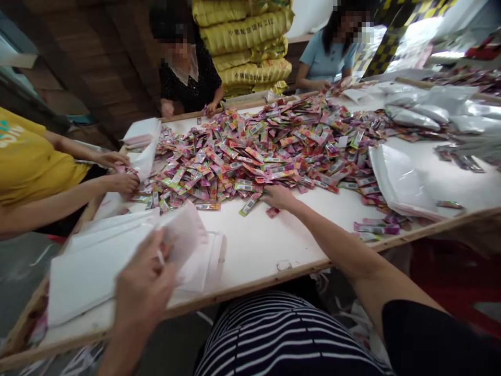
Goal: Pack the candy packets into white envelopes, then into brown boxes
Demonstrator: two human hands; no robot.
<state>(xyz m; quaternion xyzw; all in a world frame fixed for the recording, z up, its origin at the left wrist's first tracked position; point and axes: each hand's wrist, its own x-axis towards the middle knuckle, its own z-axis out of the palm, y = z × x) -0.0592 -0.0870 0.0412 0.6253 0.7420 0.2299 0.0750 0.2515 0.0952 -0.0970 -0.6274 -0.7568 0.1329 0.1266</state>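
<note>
My left hand (146, 279) is closed on a translucent plastic bag (190, 235), holding it tilted above the near left of the table; motion blurs both. Some coloured content shows faintly near the fingers. At the near edge of a big heap of small, colourful foil packets (235, 162), my right hand (279, 197) has its fingers curled against the packets, the fingertips partly hidden. A green-edged packet (250, 203) lies just left of those fingers, and a small pink packet (273, 212) is below them. Flat white bags (94, 266) are stacked beneath and left of my left hand.
A wooden rim (250, 295) edges the white table. White bags (403, 183) and filled silvery bags (415, 117) lie to the right. A yellow-shirted person (35, 156) handles packets at left; two people sit across. Yellow sacks (246, 47) are stacked behind.
</note>
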